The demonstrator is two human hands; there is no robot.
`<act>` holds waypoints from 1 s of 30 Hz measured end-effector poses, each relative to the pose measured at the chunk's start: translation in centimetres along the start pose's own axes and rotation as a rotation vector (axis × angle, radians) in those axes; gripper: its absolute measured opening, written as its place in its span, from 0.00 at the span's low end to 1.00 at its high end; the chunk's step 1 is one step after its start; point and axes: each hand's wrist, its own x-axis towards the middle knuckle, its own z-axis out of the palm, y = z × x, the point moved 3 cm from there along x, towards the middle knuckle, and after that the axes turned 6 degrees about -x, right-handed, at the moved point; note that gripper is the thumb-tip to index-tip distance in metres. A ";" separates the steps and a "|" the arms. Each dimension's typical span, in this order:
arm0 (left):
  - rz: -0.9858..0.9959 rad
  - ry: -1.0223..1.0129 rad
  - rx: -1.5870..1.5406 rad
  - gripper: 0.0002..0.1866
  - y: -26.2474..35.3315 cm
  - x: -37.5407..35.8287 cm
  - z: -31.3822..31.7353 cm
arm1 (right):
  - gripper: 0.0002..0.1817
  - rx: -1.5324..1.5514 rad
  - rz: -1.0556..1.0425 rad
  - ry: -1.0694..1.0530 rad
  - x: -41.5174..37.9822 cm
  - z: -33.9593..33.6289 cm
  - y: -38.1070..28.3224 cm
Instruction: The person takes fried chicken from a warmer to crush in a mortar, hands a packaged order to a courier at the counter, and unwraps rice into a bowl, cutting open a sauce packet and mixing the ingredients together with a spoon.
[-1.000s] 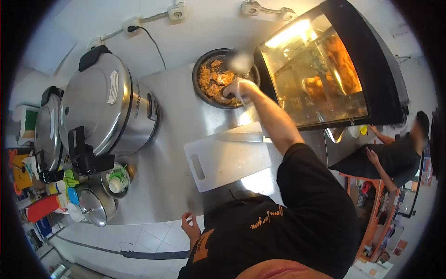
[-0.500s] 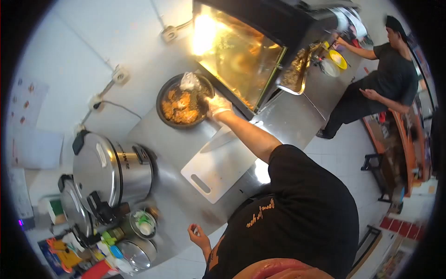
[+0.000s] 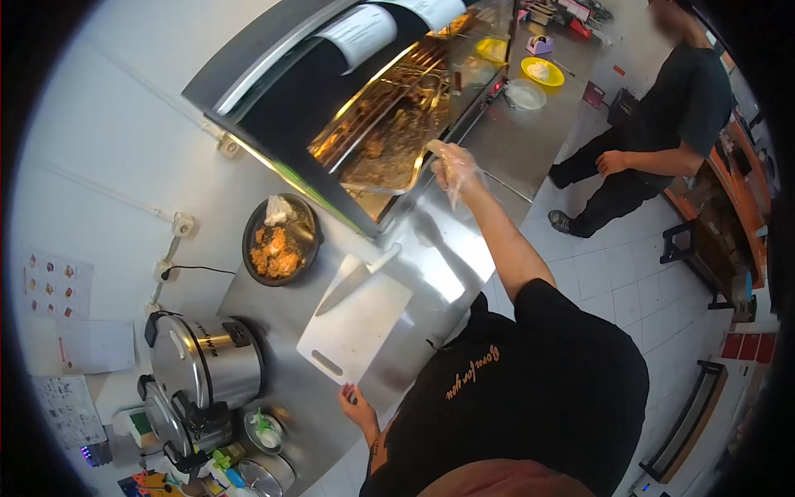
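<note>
My right hand (image 3: 454, 172), in a clear plastic glove, is raised beside the lit display cabinet (image 3: 290, 178), close to the rim of a metal food tray (image 3: 389, 180). Its fingers are curled together; what they grip is too small to tell. My bare left hand (image 3: 358, 407) is near the handle end of a white cutting board (image 3: 373, 319), fingers loosely bent and apart, holding nothing visible. A knife (image 3: 344, 290) lies across the board. Left of the cabinet sits a dark round bowl (image 3: 311, 248) with orange-brown food (image 3: 277, 253) and a crumpled whitish item (image 3: 279, 210).
Large metal cookers (image 3: 228, 364) stand at lower left, near a small bowl (image 3: 265, 431). A yellow plate (image 3: 542, 71) and a pale dish (image 3: 525, 94) are on the far counter. Another person (image 3: 654, 124) stands at upper right.
My right hand has left the bowl's edge and moved right to the cabinet. The view has shifted, and the cabinet's inside and tray now show. The other person's arm has lowered.
</note>
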 end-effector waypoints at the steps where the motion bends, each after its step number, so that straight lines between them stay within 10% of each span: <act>1: -0.002 0.010 -0.034 0.15 0.8 -0.8 1.8 | 0.16 -0.005 0.035 -0.007 0.1 0.2 -0.8; 4: 0.060 -0.130 0.021 0.15 2.1 -3.1 7.4 | 0.08 0.323 0.067 -0.260 4.5 2.0 1.4; 6: 0.115 -0.193 0.061 0.15 3.6 -5.1 10.0 | 0.08 0.079 -0.501 -0.279 7.9 2.4 3.5; 9: 0.094 -0.179 0.041 0.16 4.2 -7.4 12.7 | 0.10 0.352 0.038 -0.318 8.5 5.7 4.4; 15: 0.069 -0.134 0.048 0.17 1.8 -8.8 13.4 | 0.16 0.010 0.099 -0.244 11.1 10.1 4.5; 23: 0.018 -0.003 -0.086 0.19 -2.7 -7.2 8.7 | 0.31 -0.563 -0.407 0.748 12.9 -5.6 -7.7; 30: -0.011 -0.080 0.010 0.18 -0.1 -4.4 9.5 | 0.34 -0.815 -0.186 0.290 14.5 -6.6 -12.4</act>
